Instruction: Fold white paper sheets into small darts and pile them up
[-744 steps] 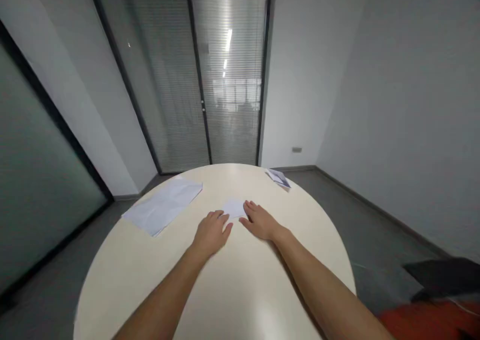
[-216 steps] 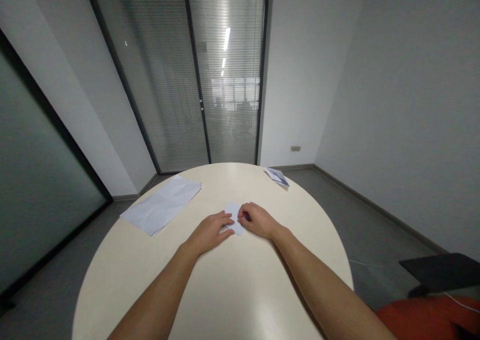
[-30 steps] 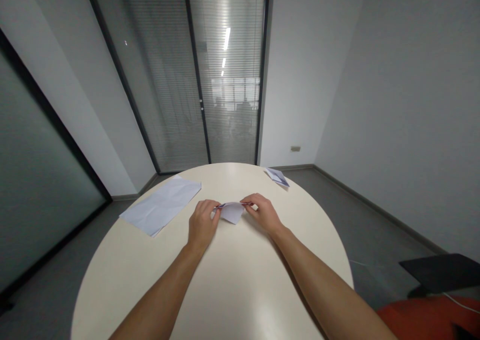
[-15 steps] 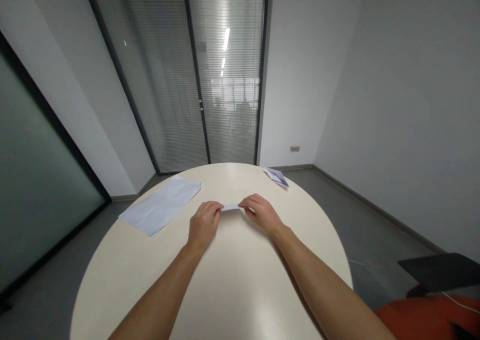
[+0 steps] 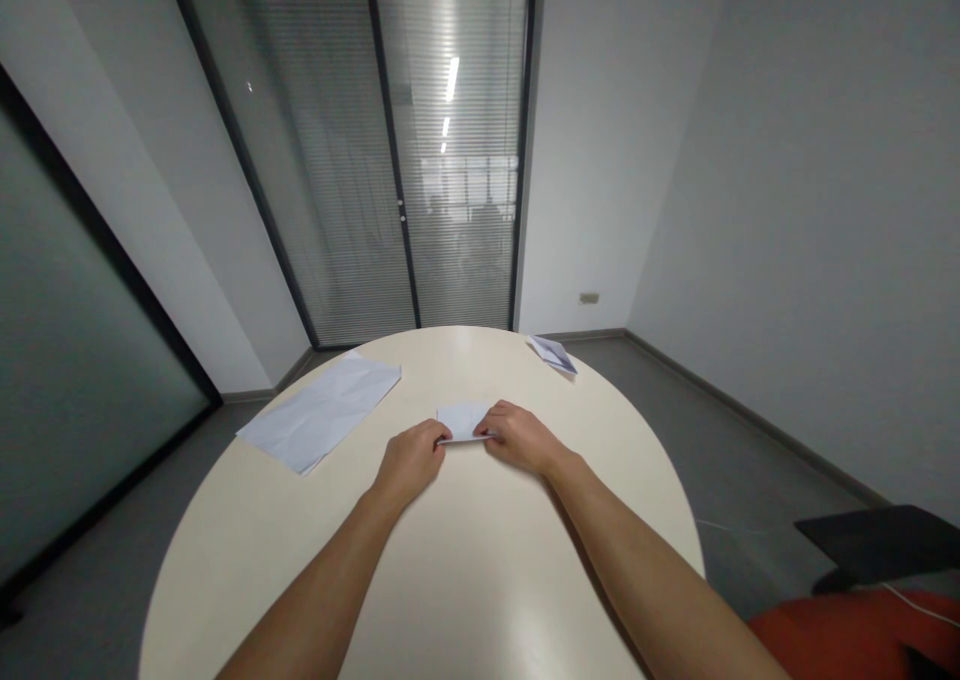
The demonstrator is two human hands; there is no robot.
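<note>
A small folded sheet of paper (image 5: 462,421) is held between both hands over the middle of the round table. My left hand (image 5: 412,460) pinches its left edge, fingers closed. On the opposite side, my right hand (image 5: 520,438) grips the right edge, with its thumb and fingertips closed on the paper. The near edge of the paper looks slightly raised from the tabletop. Fingers partly hide both ends of it.
Larger sheets of white paper (image 5: 322,410) lie at the table's left. A folded paper piece (image 5: 553,354) sits near the far right rim of the cream round table (image 5: 465,560). An orange chair (image 5: 832,635) stands at lower right.
Both hands have drawn slightly nearer to me with the paper. Its flat face now shows wider, where before only a thin strip was visible.
</note>
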